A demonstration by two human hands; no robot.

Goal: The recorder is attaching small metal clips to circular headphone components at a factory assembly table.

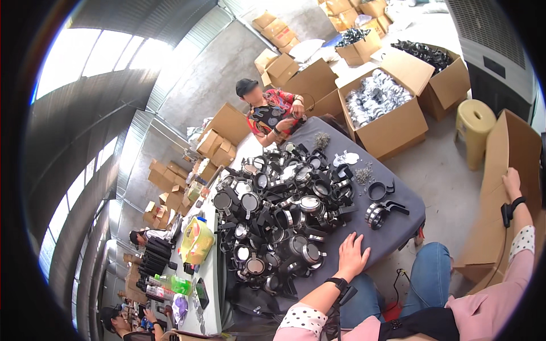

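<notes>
The left hand [351,256] lies flat and released, fingers spread, on the grey cloth of the desk [398,193] in the lower middle of the frame, grasping nothing. It sits just beside the right edge of a big heap of black and silver round parts [278,221] that fills the centre of the picture. A dark band is on that wrist.

The right hand [511,183] is at the far right of the frame, open, with its fingers resting on the top edge of a flattened cardboard box [512,148] that stands upright on the floor; whether it grips the edge or only touches it cannot be told. A dark band is on this wrist too.

Between the two hands, right of centre on the desk, a single silver and black ring part [376,215] lies apart from the heap, with a black clamp ring [378,190] just above it.

At the upper middle another person in a patterned red top [273,113] sits at the far end of the desk. To the upper right an open carton of silver parts [378,96] stands on the floor, and a pale yellow stool [475,128] is near it
</notes>
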